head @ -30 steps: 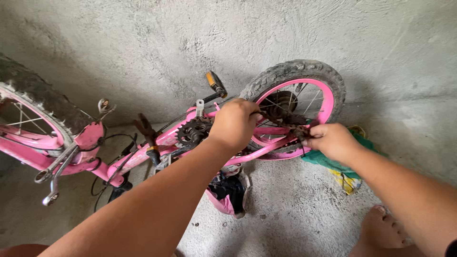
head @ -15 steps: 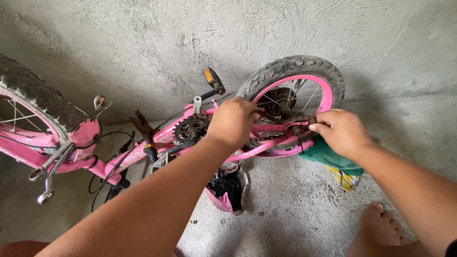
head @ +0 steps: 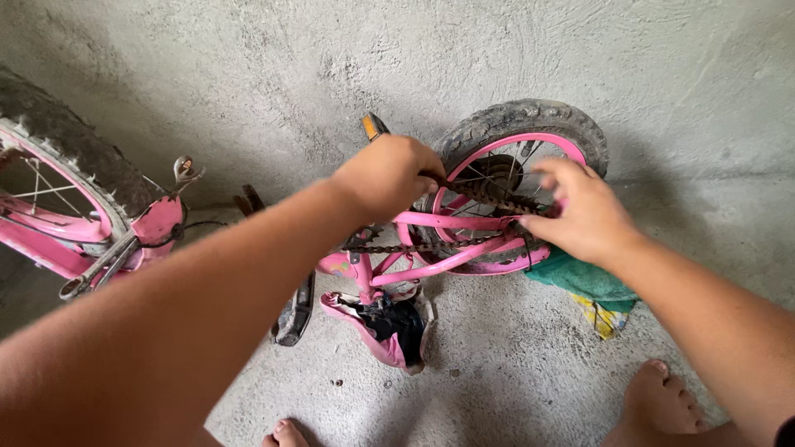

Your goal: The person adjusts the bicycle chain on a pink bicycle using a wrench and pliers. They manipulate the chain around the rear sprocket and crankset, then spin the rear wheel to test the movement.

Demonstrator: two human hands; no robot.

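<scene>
Beside the small pink-rimmed rubber rear wheel (head: 530,141), the left hand (head: 389,175) is clamped on the rusty chain (head: 489,199), right hand's (head: 580,211) grip apart.

I see a green cloth (head: 580,280) with a yellow patch lying on the grey concrete floor (head: 513,372), and a rough concrete wall (head: 331,58) behind.

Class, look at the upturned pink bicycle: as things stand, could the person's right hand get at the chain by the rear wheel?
Probably yes. The right hand already lies over the rear wheel, its fingers at the chain, with nothing between them.
</scene>
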